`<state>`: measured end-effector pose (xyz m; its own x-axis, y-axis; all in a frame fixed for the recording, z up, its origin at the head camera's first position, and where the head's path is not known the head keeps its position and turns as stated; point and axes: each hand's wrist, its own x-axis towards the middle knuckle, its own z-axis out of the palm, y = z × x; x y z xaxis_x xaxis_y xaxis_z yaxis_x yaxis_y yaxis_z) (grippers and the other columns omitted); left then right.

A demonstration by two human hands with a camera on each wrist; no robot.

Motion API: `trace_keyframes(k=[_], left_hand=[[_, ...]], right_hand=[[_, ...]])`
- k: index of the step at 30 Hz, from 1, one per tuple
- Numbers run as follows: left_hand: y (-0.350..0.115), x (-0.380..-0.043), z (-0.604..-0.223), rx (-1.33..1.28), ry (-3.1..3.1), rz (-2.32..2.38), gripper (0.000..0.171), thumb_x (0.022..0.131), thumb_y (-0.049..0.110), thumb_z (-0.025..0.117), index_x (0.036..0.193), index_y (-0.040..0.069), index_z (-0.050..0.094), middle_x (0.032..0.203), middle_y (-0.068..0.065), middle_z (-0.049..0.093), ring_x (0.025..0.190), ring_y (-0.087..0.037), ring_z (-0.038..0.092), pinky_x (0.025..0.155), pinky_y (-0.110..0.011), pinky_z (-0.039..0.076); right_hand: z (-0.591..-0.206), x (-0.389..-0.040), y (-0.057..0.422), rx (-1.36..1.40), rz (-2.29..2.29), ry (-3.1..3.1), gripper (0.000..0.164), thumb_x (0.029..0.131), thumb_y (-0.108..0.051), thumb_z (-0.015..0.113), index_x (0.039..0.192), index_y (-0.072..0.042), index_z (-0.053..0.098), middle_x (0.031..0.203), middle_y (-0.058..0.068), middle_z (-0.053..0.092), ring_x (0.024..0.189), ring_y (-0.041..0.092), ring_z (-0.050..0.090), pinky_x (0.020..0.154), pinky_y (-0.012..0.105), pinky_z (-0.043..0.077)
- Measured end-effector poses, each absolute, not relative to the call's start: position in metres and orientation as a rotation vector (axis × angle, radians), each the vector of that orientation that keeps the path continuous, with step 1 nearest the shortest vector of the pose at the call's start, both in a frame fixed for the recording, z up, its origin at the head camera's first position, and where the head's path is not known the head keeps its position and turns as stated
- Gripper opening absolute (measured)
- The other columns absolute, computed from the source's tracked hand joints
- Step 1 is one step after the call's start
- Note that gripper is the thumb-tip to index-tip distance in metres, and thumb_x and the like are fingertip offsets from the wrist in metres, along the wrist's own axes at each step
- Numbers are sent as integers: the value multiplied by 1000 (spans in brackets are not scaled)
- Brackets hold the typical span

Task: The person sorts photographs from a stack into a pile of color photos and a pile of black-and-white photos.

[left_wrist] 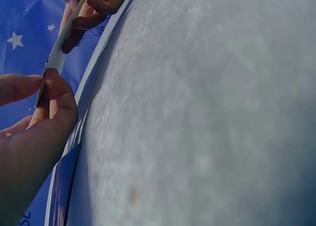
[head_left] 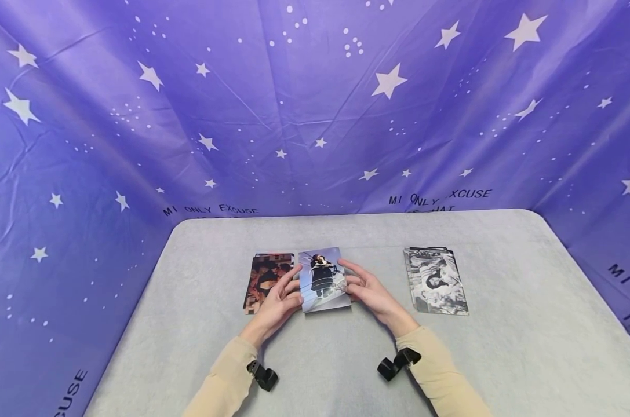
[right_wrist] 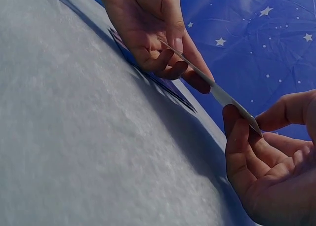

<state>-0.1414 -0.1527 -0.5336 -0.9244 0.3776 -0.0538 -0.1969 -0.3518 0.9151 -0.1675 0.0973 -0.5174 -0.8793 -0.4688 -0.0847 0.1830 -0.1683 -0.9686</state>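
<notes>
A glossy photo card (head_left: pixel 321 277) with a dark-clad figure against pale blue is held up between both hands, tilted over the table. My left hand (head_left: pixel 277 306) pinches its left edge between thumb and fingers. On the opposite edge, the right hand (head_left: pixel 373 296) grips with its thumb and fingers. The right wrist view shows the card (right_wrist: pixel 224 98) edge-on, raised off the tabletop. Just left of it, partly behind the left fingers, lies a pile of reddish dark photo cards (head_left: pixel 257 286).
A second pile, topped by a black-and-white photo card (head_left: pixel 440 284), lies to the right. Both piles rest on a grey cloth-like tabletop (head_left: pixel 200 347). Purple star-printed curtain (head_left: pixel 315 116) encloses the back and sides. Each sleeve carries a black wrist mount (head_left: pixel 265 376).
</notes>
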Motion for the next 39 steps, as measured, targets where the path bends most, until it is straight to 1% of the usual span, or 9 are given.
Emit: trace_keyframes(k=[4,7,9,16,24,26,31,36,39], left_hand=[[-161,-140,-533,237,1537,2306,78,86,-20,45,154,6,17,123,-10,48,91,-12,59,83,-26,49],[-168,-140,-532,248,1541,2292,78,87,-20,45,154,6,16,124,-10,48,92,-13,59,83,-25,49],[-173,-139,-531,257,1543,2288,77,88,-20,45,154,6,15,123,-10,48,92,-13,59,83,-25,49],[-186,-139,-529,295,1534,2290,77,87,-20,45,154,3,14,120,-9,50,88,-12,59,82,-24,49],[-202,-137,-530,366,1554,2290,76,87,-21,46,152,-2,12,120,-7,54,90,-12,61,82,-23,49],[-205,-136,-530,369,1569,2283,76,86,-21,46,152,-2,12,120,-7,54,91,-12,61,83,-24,49],[-216,-136,-530,382,1606,2259,76,86,-20,47,152,-4,12,121,-8,54,92,-13,62,84,-24,49],[-229,-135,-532,377,1625,2225,77,85,-20,47,151,-5,10,123,-8,55,95,-15,63,85,-25,50],[-237,-135,-532,358,1646,2202,78,84,-21,48,151,-6,10,122,-9,56,95,-16,64,85,-26,51]], right_hand=[[-517,-166,91,-362,-2098,1666,72,85,10,51,150,3,22,118,27,60,89,15,61,74,24,52],[-517,-165,86,-380,-2101,1639,72,86,11,50,151,2,21,121,30,57,90,16,62,74,24,52],[-517,-165,83,-397,-2096,1630,72,86,11,51,151,2,21,119,29,58,89,16,62,75,24,52],[-514,-163,75,-423,-2061,1632,79,81,10,56,151,1,21,113,19,59,84,14,61,76,24,52],[-515,-163,63,-471,-2059,1555,86,79,13,58,153,0,15,126,30,52,91,16,63,79,25,52],[-516,-163,59,-482,-2058,1535,87,79,13,58,153,0,14,126,29,51,92,16,63,79,26,52],[-519,-161,49,-483,-2060,1508,89,79,15,58,154,-2,13,120,19,51,90,14,63,82,27,52],[-520,-157,38,-470,-2034,1527,88,79,16,57,153,-1,13,122,23,50,91,17,63,81,27,51],[-523,-156,30,-451,-2000,1579,87,79,16,58,153,-1,14,122,23,51,89,17,63,79,25,52]])
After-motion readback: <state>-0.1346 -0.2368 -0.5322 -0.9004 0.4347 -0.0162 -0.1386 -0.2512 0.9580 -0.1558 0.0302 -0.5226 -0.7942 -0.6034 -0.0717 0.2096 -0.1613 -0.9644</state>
